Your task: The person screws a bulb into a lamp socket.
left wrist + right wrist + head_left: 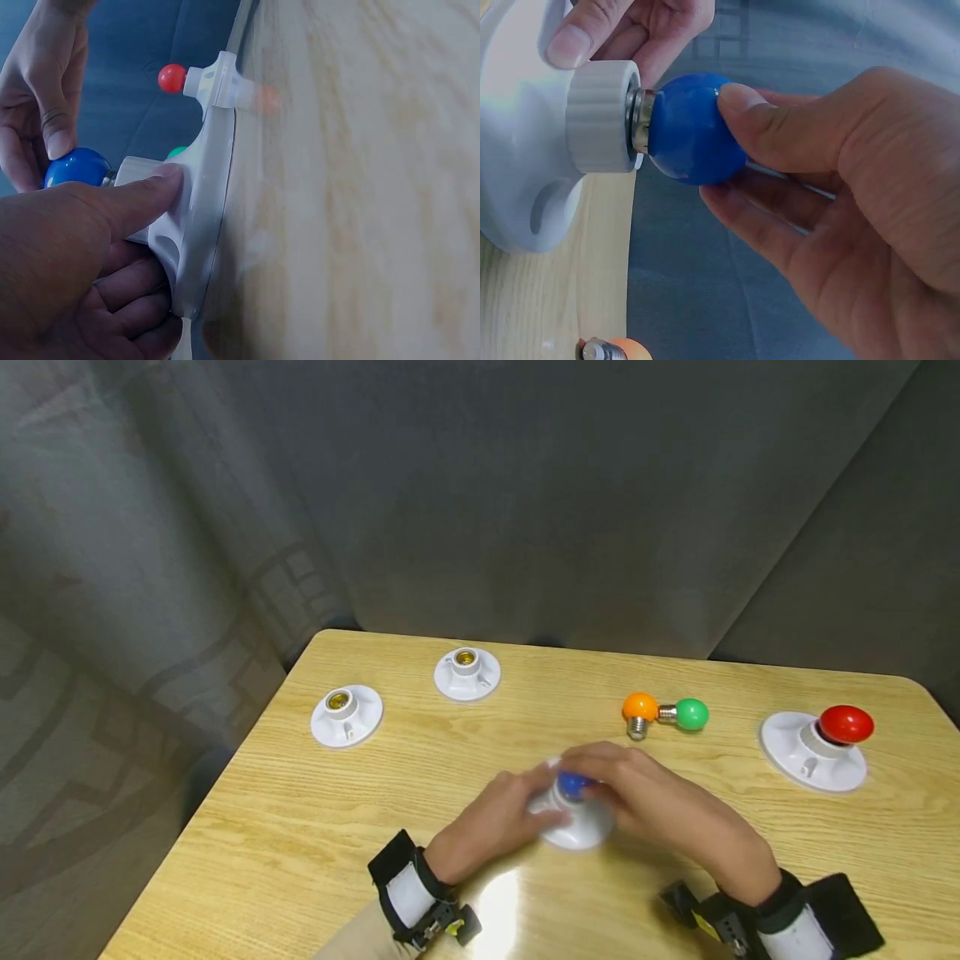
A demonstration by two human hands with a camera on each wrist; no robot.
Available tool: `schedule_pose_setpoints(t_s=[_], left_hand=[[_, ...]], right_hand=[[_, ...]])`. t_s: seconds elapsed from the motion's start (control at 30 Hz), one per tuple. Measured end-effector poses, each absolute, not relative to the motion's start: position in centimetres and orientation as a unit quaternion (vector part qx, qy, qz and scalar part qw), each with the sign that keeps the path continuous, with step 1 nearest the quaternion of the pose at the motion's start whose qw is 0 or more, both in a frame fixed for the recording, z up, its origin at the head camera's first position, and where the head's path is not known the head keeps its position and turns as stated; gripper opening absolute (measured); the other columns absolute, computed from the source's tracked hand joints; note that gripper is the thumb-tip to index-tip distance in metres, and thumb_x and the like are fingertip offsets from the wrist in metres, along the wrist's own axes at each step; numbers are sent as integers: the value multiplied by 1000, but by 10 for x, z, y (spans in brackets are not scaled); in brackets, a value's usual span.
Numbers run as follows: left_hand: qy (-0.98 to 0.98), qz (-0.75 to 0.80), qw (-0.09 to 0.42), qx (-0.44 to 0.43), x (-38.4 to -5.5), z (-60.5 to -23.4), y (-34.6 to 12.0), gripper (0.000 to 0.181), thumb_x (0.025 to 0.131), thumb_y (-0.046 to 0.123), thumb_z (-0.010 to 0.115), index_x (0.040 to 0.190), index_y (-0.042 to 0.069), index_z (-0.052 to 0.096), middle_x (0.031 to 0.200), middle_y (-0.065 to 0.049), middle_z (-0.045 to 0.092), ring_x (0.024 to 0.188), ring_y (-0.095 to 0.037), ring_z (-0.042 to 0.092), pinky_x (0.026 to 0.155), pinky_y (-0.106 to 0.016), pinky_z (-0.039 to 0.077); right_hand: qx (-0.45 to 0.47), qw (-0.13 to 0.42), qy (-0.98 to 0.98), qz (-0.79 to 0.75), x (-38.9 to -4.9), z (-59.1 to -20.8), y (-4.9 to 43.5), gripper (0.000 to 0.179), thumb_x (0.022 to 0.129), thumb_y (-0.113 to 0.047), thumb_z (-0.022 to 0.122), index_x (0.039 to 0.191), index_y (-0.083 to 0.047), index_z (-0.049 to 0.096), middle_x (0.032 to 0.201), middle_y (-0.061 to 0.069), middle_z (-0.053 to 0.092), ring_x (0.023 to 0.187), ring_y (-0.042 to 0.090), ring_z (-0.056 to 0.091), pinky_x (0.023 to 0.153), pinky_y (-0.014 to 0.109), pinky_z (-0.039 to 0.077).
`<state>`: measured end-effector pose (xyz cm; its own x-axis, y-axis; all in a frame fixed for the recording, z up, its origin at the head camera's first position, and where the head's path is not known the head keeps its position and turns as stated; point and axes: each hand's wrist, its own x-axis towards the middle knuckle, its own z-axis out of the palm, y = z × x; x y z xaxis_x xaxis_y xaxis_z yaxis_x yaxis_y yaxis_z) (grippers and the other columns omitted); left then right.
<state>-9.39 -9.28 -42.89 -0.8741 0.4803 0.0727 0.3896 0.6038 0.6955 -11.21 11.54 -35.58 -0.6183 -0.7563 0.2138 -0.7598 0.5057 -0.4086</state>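
Between thumb and fingers, my right hand (648, 789) pinches a round blue light bulb (690, 135). The bulb's metal screw base sits partly inside the collar of a white round lamp holder (600, 116), with some thread showing in the right wrist view. My left hand (502, 814) holds that lamp holder, its thumb pressed on the base beside the collar and its other fingers curled at the far side. In the left wrist view, the holder's flat underside stands at the wooden tabletop (360, 187).
Two white lamp holders with bare brass sockets stand at the back left, one nearer (356, 727) and one farther (467, 685). An orange bulb (640, 706) and a green bulb (692, 714) lie together behind my right hand. A red bulb (846, 725) sits in a holder at right. Dark curtain (525, 502) hangs behind.
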Motion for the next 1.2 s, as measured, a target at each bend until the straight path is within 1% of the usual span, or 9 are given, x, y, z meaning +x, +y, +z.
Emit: schedule_pose_setpoints(t_s=[0.13,0.33,0.5,0.57,0.7,0.8,1.03,1.1,1.2], left_hand=[[894,372,57,245,-95,-429,-92,52,89,36,68,136,21,53,108,-1,73,82,-1,66,69,-10,50],[893,374,53,246,-95,-428,-92,48,89,35,69,133,21,56,107,-1,73,81,-1,66,69,-10,50],[891,378,62,244,-94,-427,-92,49,89,35,68,134,21,55,107,-2,73,78,1,65,67,-10,50],[890,379,65,243,-94,-427,-91,48,89,35,68,134,21,56,106,-2,73,76,2,64,65,-10,50],[891,382,72,237,-94,-428,-90,46,90,34,67,133,21,57,112,-4,72,75,2,64,64,-10,50],[892,380,75,232,-93,-428,-89,46,90,34,67,133,22,57,119,-6,70,77,0,65,64,-10,50],[898,365,60,240,-92,-427,-89,43,90,36,67,130,22,60,132,-7,64,95,-10,70,74,-12,53],[897,365,59,241,-92,-427,-90,42,90,36,67,130,22,60,130,-7,65,94,-10,70,74,-12,53],[895,370,61,242,-92,-427,-91,44,90,36,67,132,22,58,120,-8,70,84,-5,68,68,-11,51]], right_hand=[[435,42,-871,226,-113,-359,113,26,84,-2,71,109,-6,70,111,4,68,102,20,65,85,36,58],[430,69,-875,212,-113,-361,110,25,84,-6,73,109,-2,69,106,8,67,97,20,64,80,33,59],[406,59,-890,201,-112,-363,108,27,86,-14,72,109,0,67,105,11,67,94,20,64,76,29,59],[392,54,-897,197,-111,-363,106,26,88,-18,71,107,-1,67,100,9,66,88,16,63,71,25,58],[369,63,-907,194,-109,-363,102,21,90,-24,69,95,-4,66,84,2,60,70,6,54,58,14,50],[347,69,-915,194,-107,-363,99,24,90,-28,69,89,-4,63,77,0,53,62,4,46,51,12,44],[307,71,-929,196,-103,-363,94,30,90,-31,69,87,-3,59,75,1,51,56,6,44,47,14,38],[305,65,-929,199,-103,-362,93,29,90,-30,69,87,-3,60,75,2,51,57,6,44,47,14,38],[318,56,-925,201,-102,-361,95,25,89,-26,70,88,-3,62,77,2,53,59,5,47,48,13,40]])
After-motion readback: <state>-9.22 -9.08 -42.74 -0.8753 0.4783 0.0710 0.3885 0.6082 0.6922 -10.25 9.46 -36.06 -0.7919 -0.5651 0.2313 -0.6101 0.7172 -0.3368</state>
